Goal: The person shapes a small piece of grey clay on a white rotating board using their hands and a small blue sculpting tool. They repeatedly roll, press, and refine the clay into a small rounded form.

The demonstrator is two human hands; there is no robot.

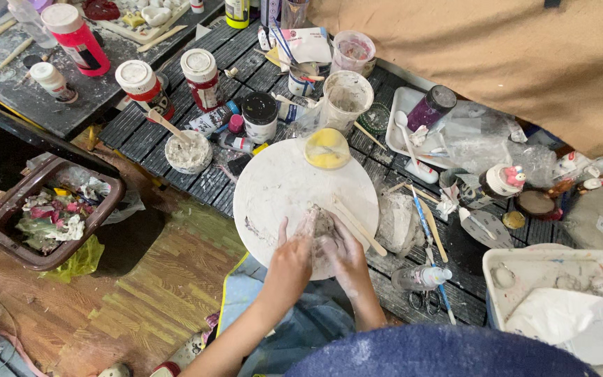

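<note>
While both hands press together on a grey clay lump (319,230) at the white round board's (273,188) near edge, I see left hand (289,262) and right hand (347,255) equally close, its length pointing away

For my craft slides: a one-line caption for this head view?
Both hands, left hand and right hand, press a pale lump on a round white board among paint jars.
</note>
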